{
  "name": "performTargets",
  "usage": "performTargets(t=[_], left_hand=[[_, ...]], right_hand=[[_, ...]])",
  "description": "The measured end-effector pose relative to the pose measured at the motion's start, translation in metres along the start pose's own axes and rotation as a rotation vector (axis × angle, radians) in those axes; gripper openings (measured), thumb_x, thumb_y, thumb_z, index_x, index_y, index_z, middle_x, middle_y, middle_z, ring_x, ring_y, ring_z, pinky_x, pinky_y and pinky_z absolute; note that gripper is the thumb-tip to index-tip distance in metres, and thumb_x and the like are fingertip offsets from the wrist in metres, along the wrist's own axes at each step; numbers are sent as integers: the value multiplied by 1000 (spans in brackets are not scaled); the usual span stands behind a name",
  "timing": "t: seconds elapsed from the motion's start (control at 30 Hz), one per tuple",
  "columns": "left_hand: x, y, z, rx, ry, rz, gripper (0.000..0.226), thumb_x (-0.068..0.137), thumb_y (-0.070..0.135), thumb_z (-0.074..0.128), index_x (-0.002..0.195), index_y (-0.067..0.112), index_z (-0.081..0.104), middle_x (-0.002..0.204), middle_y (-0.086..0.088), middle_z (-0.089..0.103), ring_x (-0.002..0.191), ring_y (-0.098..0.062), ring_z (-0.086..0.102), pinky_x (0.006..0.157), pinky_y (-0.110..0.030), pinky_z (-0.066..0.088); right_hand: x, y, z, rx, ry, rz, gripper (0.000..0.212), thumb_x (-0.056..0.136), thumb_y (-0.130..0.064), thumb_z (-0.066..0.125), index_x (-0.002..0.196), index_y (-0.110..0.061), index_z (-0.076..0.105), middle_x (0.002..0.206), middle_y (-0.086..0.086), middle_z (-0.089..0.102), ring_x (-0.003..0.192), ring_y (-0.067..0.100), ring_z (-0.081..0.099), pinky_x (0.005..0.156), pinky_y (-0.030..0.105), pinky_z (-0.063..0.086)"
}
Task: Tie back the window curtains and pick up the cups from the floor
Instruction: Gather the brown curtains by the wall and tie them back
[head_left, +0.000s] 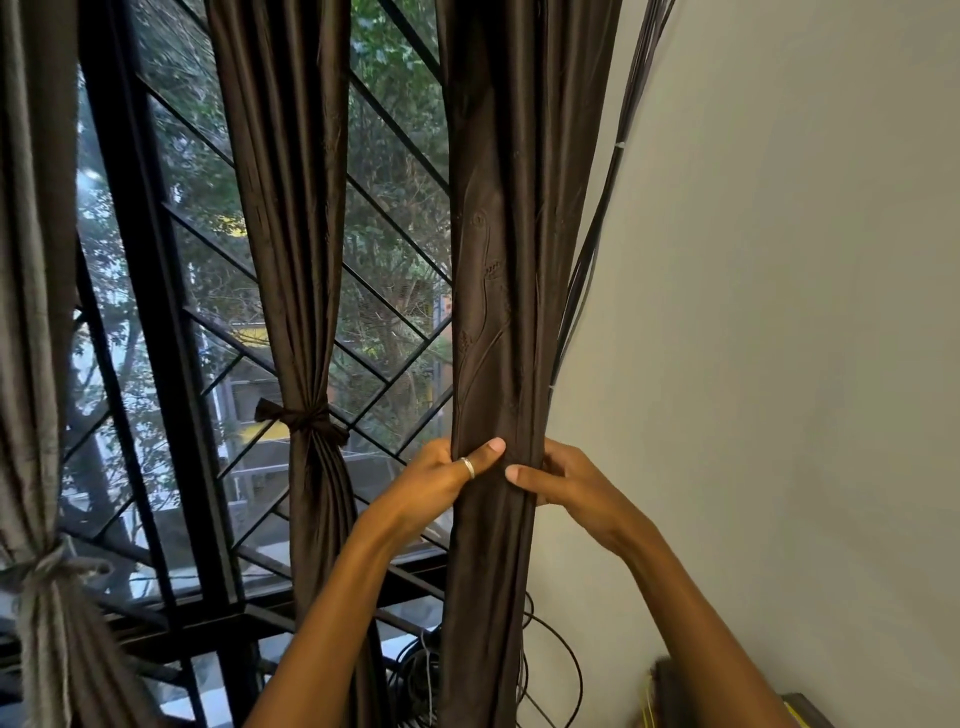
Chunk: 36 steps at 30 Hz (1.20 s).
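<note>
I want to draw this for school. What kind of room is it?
Probably a room in a home: dark curtains hang at a barred window with trees outside, beside a plain wall.

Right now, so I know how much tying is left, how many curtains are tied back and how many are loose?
Tied curtains: 2, the left curtain and the middle curtain
Untied curtains: 1, the right curtain, gripped by the left hand and the right hand
Total: 3 curtains
</note>
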<state>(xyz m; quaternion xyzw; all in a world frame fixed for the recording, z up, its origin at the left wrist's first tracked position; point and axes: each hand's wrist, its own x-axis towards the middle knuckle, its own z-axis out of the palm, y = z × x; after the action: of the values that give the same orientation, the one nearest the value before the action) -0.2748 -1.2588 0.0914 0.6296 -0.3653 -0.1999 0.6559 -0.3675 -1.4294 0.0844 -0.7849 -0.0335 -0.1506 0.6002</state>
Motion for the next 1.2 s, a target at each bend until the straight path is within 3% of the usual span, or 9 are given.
performTargets(t=[0.17,0.37,0.53,0.63,0.8,0.9,1.03,1.1,1.2], left_hand=[[0,-4,-1,59,12,29,34,89,44,62,118,28,67,118,3,73,112,-16,68,104,-42,51],[1,-10,-3,161,22,62,30,87,55,61,113,41,67,117,11,73,112,-10,68,103,-42,52],[3,-15,-8,248,35,88,55,85,63,58,134,37,53,128,16,65,117,-1,62,105,-35,50],[3,-14,-12,337,35,85,65,82,71,56,136,35,51,130,15,62,120,-5,60,105,-35,49],[1,-11,-17,393,45,113,48,88,57,55,133,42,45,131,16,59,120,-3,58,104,-29,49],[-4,-14,-26,274,36,85,49,89,54,57,135,42,46,130,18,59,119,0,58,102,-28,49],[-15,-27,-43,256,55,5,59,89,55,53,142,30,45,132,8,59,121,-8,59,102,-38,50],[-20,-32,-48,267,60,-40,51,92,45,56,139,26,49,125,0,63,116,-13,63,96,-39,54],[-24,-38,-51,286,59,-45,30,97,21,62,127,23,56,107,-9,61,99,-22,65,83,-28,56]], right_hand=[[1,-1,1,-80,-16,18,19,99,-25,59,116,-23,67,101,-14,76,99,10,72,76,21,56],[-1,0,0,-73,-41,44,16,104,-17,50,102,-19,66,79,-21,74,75,-5,69,65,9,49],[1,5,0,-28,-50,57,21,104,-19,50,114,-13,67,91,-13,77,87,2,72,71,12,51],[2,6,1,18,-49,78,26,103,-21,52,119,-9,67,104,-3,77,98,12,73,79,19,55],[6,9,2,16,-41,94,37,99,-32,55,123,-6,67,117,12,73,112,32,68,100,49,51],[5,9,0,64,-51,93,43,94,-35,57,122,-5,68,118,10,74,111,27,69,97,38,54],[5,16,-5,109,-27,111,46,93,-37,59,123,-3,67,121,14,72,114,30,67,98,40,54],[5,17,-6,116,-18,113,46,92,-38,59,123,-5,67,119,12,72,112,27,68,96,36,56],[5,17,-5,116,-8,115,46,90,-39,59,122,-7,67,118,9,73,110,24,69,93,33,57]])
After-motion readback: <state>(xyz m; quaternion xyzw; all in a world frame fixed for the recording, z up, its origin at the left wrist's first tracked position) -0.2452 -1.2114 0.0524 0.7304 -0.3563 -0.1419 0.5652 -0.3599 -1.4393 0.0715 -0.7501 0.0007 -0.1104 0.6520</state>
